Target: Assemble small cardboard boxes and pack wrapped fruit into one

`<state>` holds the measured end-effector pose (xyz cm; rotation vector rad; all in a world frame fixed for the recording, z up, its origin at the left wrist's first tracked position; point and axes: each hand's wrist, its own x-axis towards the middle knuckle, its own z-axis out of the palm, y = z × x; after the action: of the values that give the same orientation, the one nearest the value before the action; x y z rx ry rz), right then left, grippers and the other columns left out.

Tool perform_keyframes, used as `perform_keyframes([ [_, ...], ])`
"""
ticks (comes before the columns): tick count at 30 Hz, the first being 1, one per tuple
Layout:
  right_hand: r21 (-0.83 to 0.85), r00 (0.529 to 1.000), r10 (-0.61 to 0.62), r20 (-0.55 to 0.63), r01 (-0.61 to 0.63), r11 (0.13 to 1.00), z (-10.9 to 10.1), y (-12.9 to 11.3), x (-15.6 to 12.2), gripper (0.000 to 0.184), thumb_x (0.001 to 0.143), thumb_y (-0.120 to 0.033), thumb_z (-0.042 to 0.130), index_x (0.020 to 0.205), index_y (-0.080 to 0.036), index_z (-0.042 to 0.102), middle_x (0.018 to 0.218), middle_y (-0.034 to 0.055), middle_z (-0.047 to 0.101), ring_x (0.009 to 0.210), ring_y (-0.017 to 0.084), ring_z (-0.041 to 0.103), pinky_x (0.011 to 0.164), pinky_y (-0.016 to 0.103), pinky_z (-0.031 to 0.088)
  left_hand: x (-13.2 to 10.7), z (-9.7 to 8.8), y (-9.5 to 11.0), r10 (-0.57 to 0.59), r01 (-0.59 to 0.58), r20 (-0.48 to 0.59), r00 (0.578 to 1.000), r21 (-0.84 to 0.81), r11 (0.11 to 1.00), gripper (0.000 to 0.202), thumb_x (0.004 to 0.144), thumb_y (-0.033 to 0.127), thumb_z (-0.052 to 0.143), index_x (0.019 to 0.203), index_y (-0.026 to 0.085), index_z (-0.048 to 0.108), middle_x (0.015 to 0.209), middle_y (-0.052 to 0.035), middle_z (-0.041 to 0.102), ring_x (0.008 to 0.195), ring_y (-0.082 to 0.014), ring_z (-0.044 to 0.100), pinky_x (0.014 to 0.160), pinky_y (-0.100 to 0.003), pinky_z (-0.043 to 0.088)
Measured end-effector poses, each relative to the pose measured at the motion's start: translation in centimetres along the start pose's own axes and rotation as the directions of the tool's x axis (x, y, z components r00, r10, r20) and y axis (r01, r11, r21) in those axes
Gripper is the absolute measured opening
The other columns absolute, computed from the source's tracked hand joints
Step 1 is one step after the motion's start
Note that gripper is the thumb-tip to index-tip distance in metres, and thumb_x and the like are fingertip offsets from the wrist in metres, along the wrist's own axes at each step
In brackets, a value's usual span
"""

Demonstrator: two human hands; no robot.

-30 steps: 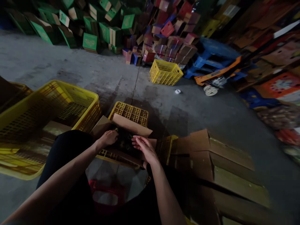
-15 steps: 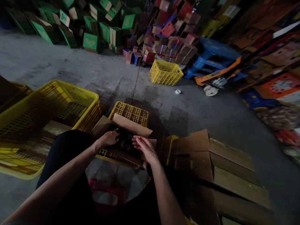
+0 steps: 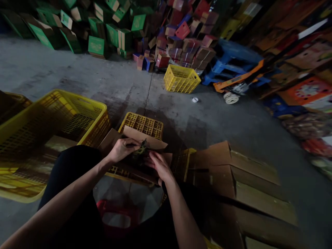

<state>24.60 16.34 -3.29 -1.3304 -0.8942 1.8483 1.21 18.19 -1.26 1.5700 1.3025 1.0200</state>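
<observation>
My left hand (image 3: 124,149) pinches a small dark, yellow-green mottled thing (image 3: 141,148) above an open cardboard box (image 3: 145,137). Its exact kind is too dim to make out. On the box's right side, my right hand (image 3: 160,166) has its fingers stretched out toward that thing and holds nothing that I can see. The box stands with its flaps spread on an upturned yellow plastic crate (image 3: 145,123). Shadow and my hands hide most of what lies inside the box.
A large yellow crate (image 3: 94,105) with cardboard in it stands left. Closed cardboard boxes (image 3: 256,173) are stacked at right. A red stool (image 3: 133,214) shows between my legs. Beyond are another yellow crate (image 3: 181,79), a pallet jack (image 3: 240,77) and piled green boxes (image 3: 97,46).
My left hand has risen from inside the box and moved right, bringing up the mottled thing. My right hand has lowered slightly, fingers still extended. The view has shifted a little.
</observation>
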Motion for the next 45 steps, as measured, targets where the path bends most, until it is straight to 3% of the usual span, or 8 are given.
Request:
perform_keyframes([
  [7, 0.22, 0.985, 0.067, 0.157, -0.101, 0.97, 1.0, -0.4, 0.1, 0.051, 0.078, -0.059, 0.08, 0.116, -0.029, 0.066, 0.117, 0.003, 0.075, 0.095, 0.024, 0.075, 0.082, 0.046, 0.065, -0.3, 1.1, 0.9, -0.052, 0.04, -0.026, 0.998, -0.343, 0.939, 0.024, 0.082, 0.04, 0.078, 0.087, 0.018, 0.071, 0.088, -0.003, 0.074, 0.083, -0.0176, 0.068, 0.081, -0.027, 0.054],
  [13, 0.039, 0.997, -0.08, -0.019, 0.081, 0.996, 0.6, -0.9, 0.1, 0.052, 0.072, -0.054, 0.085, 0.115, -0.029, 0.07, 0.124, 0.0033, 0.073, 0.109, 0.026, 0.071, 0.079, 0.037, 0.065, -0.3, 1.3, 1.0, -0.242, 0.272, 0.127, 0.962, -0.514, 0.813, 0.058, 0.077, 0.052, 0.082, 0.122, 0.019, 0.069, 0.117, -0.0097, 0.074, 0.11, -0.0275, 0.068, 0.088, -0.034, 0.057],
  [20, -0.028, 0.982, -0.159, -0.106, 0.157, 0.987, -0.1, -0.6, 0.3, 0.062, 0.071, -0.048, 0.087, 0.127, -0.03, 0.067, 0.126, 0.0047, 0.073, 0.117, 0.026, 0.068, 0.086, 0.034, 0.06, 0.0, 1.1, 0.0, -0.35, 0.371, 0.148, 0.925, -0.549, 0.749, 0.055, 0.07, 0.055, 0.086, 0.107, 0.015, 0.078, 0.107, -0.0098, 0.077, 0.101, -0.028, 0.071, 0.089, -0.038, 0.057],
  [24, 0.032, 0.958, -0.182, -0.223, 0.194, 0.98, -0.7, 0.2, 0.9, 0.058, 0.068, -0.051, 0.089, 0.117, -0.026, 0.07, 0.117, 0.0059, 0.075, 0.112, 0.025, 0.07, 0.093, 0.039, 0.059, 0.2, 1.1, -0.5, -0.431, 0.397, 0.096, 0.897, -0.604, 0.691, 0.055, 0.063, 0.056, 0.09, 0.094, 0.013, 0.078, 0.099, -0.0112, 0.077, 0.094, -0.0266, 0.071, 0.082, -0.036, 0.058],
  [29, 0.042, 0.899, -0.194, -0.392, 0.228, 0.973, -1.0, 0.8, 1.4, 0.054, 0.063, -0.054, 0.09, 0.104, -0.023, 0.071, 0.103, 0.005, 0.076, 0.1, 0.026, 0.072, 0.087, 0.044, 0.062, 0.1, 1.4, -0.7, -0.405, 0.355, 0.033, 0.914, -0.552, 0.755, 0.054, 0.069, 0.06, 0.083, 0.093, 0.013, 0.074, 0.096, -0.009, 0.075, 0.09, -0.0238, 0.07, 0.073, -0.03, 0.057],
  [35, 0.005, 0.889, -0.248, -0.386, 0.271, 0.963, -0.1, 0.1, 1.1, 0.051, 0.066, -0.054, 0.088, 0.104, -0.022, 0.072, 0.101, 0.0047, 0.074, 0.098, 0.024, 0.07, 0.079, 0.041, 0.064, 0.4, 1.8, 0.3, -0.236, 0.188, -0.158, 0.959, -0.271, 0.944, 0.044, 0.081, 0.059, 0.07, 0.093, 0.017, 0.07, 0.085, -0.0035, 0.071, 0.084, -0.0196, 0.066, 0.074, -0.027, 0.055],
  [42, -0.033, 0.902, -0.247, -0.355, 0.252, 0.967, -0.4, -0.5, 0.7, 0.053, 0.063, -0.058, 0.088, 0.099, -0.022, 0.073, 0.093, 0.0045, 0.075, 0.092, 0.027, 0.071, 0.077, 0.044, 0.064, 0.1, 1.7, 0.5, -0.367, 0.377, 0.137, 0.92, -0.567, 0.732, 0.064, 0.076, 0.061, 0.078, 0.125, 0.022, 0.066, 0.127, -0.0084, 0.069, 0.113, -0.0277, 0.066, 0.074, -0.029, 0.059],
  [45, -0.059, 0.916, -0.236, -0.323, 0.23, 0.971, -0.6, -0.4, 0.6, 0.053, 0.064, -0.06, 0.086, 0.098, -0.022, 0.075, 0.095, 0.0055, 0.077, 0.093, 0.027, 0.072, 0.077, 0.042, 0.063, -0.1, 1.7, 0.3, -0.367, 0.452, 0.266, 0.891, -0.566, 0.689, 0.06, 0.074, 0.057, 0.083, 0.118, 0.018, 0.071, 0.118, -0.0103, 0.073, 0.1, -0.0249, 0.07, 0.072, -0.028, 0.058],
])
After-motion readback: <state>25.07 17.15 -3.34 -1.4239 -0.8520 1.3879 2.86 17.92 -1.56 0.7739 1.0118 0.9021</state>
